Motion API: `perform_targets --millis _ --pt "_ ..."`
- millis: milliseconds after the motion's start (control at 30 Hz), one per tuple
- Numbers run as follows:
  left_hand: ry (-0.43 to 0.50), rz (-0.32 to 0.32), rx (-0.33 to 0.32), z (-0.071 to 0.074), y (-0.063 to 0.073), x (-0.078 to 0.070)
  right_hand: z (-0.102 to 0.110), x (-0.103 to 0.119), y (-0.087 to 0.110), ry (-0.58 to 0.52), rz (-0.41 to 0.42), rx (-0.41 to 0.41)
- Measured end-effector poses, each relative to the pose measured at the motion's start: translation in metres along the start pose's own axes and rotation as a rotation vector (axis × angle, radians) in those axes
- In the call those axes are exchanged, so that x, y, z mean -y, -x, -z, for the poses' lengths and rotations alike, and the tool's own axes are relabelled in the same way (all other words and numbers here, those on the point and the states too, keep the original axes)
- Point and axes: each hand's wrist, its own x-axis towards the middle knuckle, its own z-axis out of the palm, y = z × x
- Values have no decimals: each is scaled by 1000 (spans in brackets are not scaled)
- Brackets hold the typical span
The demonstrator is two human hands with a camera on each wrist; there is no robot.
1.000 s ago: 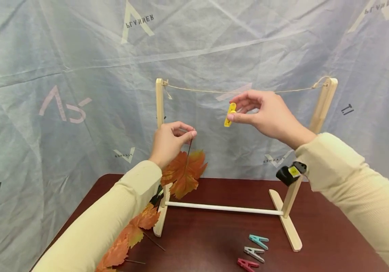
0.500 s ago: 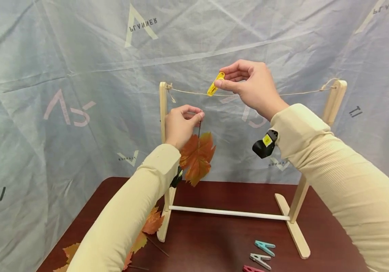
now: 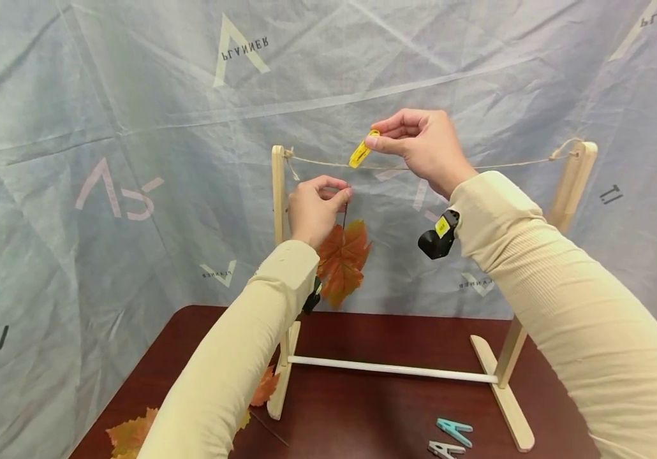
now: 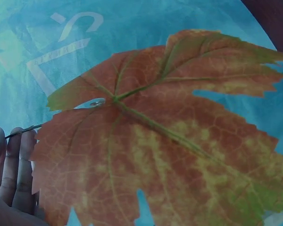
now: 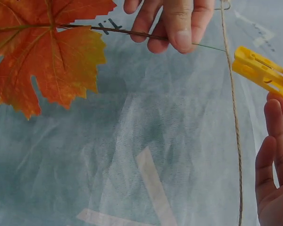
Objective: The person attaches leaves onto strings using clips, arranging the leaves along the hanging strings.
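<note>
My left hand (image 3: 318, 207) pinches the dark stem of an orange-red maple leaf (image 3: 342, 264), which hangs below the fingers. The left wrist view shows the leaf (image 4: 155, 127) large, its stem running to the fingertips. In the right wrist view a thin wire tip pokes past the left thumb toward the twine (image 5: 233, 108). A yellow clothespin (image 3: 364, 149) is pinched between thumb and fingers of my right hand (image 3: 428, 143). The clothespin's lower end (image 5: 243, 59) is right at the twine, above and slightly right of the left hand.
A wooden frame with two posts (image 3: 279, 197) carries the twine, and a white rod (image 3: 391, 368) joins the posts low down. On the dark red table (image 3: 363, 421) lie a teal clothespin (image 3: 453, 430) and a grey one (image 3: 445, 449). More leaves (image 3: 133, 433) lie at the left.
Both hands have risen to the line: the right brought the yellow clothespin up and left onto the twine's height, the left lifted the leaf up and right. The view has shifted slightly.
</note>
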Motion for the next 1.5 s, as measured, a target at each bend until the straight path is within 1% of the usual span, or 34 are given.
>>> perform_targets --millis 200,433,633,833,967,1100,1233,1333,1500 --pt "5 -24 3 -2 -2 -4 -2 -1 -3 39 12 17" --pt "8 -10 2 -2 -4 -4 -6 -3 -6 83 -8 28" --pt "10 3 -1 0 -5 -4 -9 -3 -7 107 -10 26" --pt "6 10 -5 2 -6 -1 -13 -3 -7 168 -46 37" --pt "-7 10 -2 2 -6 -1 -14 -3 -7 210 -50 51" --pt "-15 17 20 2 -6 0 -13 -4 -5 264 -47 62" --pt "-1 27 59 4 -5 4 -10 -4 -2 315 -63 95" --pt "-1 42 81 5 -4 6 -5 -4 1 332 -72 116" --pt "28 80 117 10 -1 4 2 -3 5 367 -64 104"
